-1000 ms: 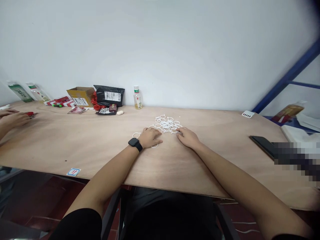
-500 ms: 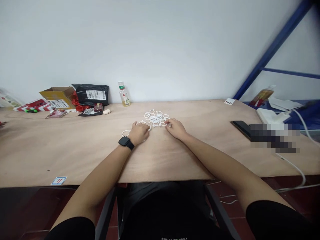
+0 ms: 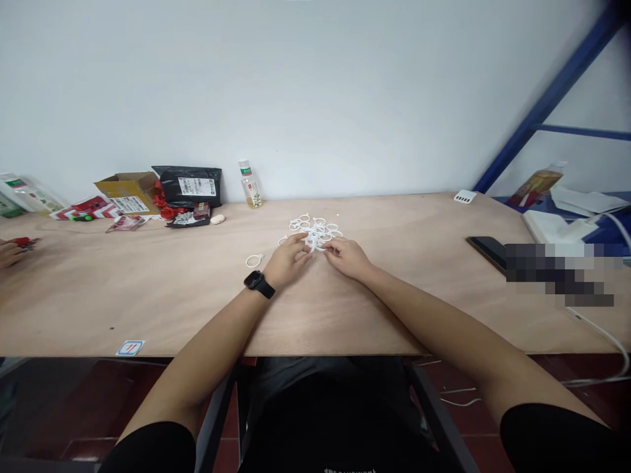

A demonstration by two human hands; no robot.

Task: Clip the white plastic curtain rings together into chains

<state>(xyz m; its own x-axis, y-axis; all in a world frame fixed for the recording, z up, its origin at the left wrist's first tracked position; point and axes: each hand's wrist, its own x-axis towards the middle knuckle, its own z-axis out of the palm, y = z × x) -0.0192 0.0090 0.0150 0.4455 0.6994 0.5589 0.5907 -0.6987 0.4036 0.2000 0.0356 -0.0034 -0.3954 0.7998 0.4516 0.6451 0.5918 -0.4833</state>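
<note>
White plastic curtain rings (image 3: 319, 223), each with a small eyelet, lie in a loose pile near the middle of the table. At the pile's near left side, my left hand (image 3: 288, 258) has its fingers curled at a white ring, their tips partly hidden. My right hand (image 3: 349, 257) pinches a white ring (image 3: 318, 249) between thumb and forefinger at the pile's front edge. The two hands are close together, with rings between them. A single ring (image 3: 254, 261) lies apart, left of my left hand, near the black watch (image 3: 259, 282) on that wrist.
Along the wall stand a drink bottle (image 3: 252, 187), a black parcel bag (image 3: 190, 186) and an open carton (image 3: 128, 192). To the right lie a phone (image 3: 486, 251) and a white power strip (image 3: 557, 230). Another person's hand (image 3: 10, 253) shows at the far left, by red-handled pliers (image 3: 22, 242).
My left hand has moved right, closer to my right hand and the pile. The view has shifted slightly, and another person's hand has come in at the left edge.
</note>
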